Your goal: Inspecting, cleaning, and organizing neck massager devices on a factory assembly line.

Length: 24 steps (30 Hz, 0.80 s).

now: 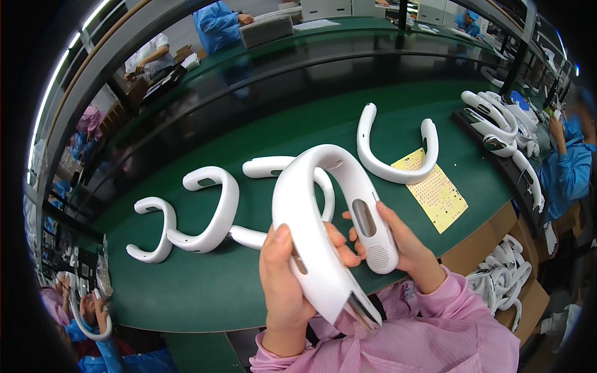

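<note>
Head view: a white U-shaped device [305,211] is held up at the centre, over the near edge of a green table [186,292], with its arch turned toward twelve o'clock and both ends toward five. Its left arm is clamped in the left hand [286,280], the thumb pressed on the outer side and fingertips showing inside the curve. Its right arm is clamped in the right hand [401,239], between the thumb on the outer edge and fingertips on the inner edge. On that right arm an elongated oval recess and, below it, a perforated patch can be seen; a dark opening is shown at the left arm's end.

Around the held piece, similar white bands are laid on the table: the leftmost band [168,233] at nine o'clock, a larger band [229,211] between nine and ten, a half-hidden band [267,166] between ten and eleven, and an upturned band [373,158] at one. By the last, a yellow sheet [441,199] at two o'clock is partly covered. Farther out at two, more devices are piled on a dark tray [472,130]. Between three and four, white parts [507,273] are heaped in a cardboard box [535,301].
</note>
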Each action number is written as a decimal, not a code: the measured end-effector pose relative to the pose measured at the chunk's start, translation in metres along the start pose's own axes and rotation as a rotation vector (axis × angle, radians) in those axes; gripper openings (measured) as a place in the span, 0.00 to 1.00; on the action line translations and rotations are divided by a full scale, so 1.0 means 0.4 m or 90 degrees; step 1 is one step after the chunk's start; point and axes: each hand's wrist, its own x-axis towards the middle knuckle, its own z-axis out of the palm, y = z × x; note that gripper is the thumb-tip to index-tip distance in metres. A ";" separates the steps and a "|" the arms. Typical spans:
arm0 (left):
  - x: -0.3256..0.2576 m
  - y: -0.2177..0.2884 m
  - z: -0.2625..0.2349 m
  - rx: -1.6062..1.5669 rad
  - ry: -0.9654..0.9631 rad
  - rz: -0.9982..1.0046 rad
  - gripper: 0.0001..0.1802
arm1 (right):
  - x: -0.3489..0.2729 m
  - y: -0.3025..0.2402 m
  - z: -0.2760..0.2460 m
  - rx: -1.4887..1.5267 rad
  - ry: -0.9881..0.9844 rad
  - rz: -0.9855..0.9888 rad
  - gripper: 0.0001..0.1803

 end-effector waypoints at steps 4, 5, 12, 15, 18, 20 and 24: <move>-0.011 -0.004 0.046 0.081 0.108 0.028 0.25 | 0.017 0.019 0.007 -0.052 0.016 0.010 0.31; -0.012 -0.007 0.049 0.088 0.113 0.023 0.25 | 0.017 0.020 0.003 -0.054 0.014 0.007 0.32; -0.017 -0.010 0.056 0.156 0.114 0.006 0.25 | 0.016 0.019 0.002 -0.040 0.028 0.015 0.32; -0.021 -0.007 0.054 0.170 0.096 0.017 0.25 | 0.019 0.022 -0.007 -0.052 0.017 0.001 0.32; -0.032 -0.004 0.045 0.149 0.075 0.018 0.24 | 0.016 0.027 -0.013 -0.051 0.011 -0.040 0.32; -0.035 -0.012 0.010 0.126 0.038 0.004 0.24 | 0.010 0.023 -0.027 -0.051 0.003 -0.087 0.32; -0.031 -0.024 -0.098 0.089 0.037 0.032 0.25 | -0.029 0.006 -0.047 -0.191 0.053 -0.207 0.28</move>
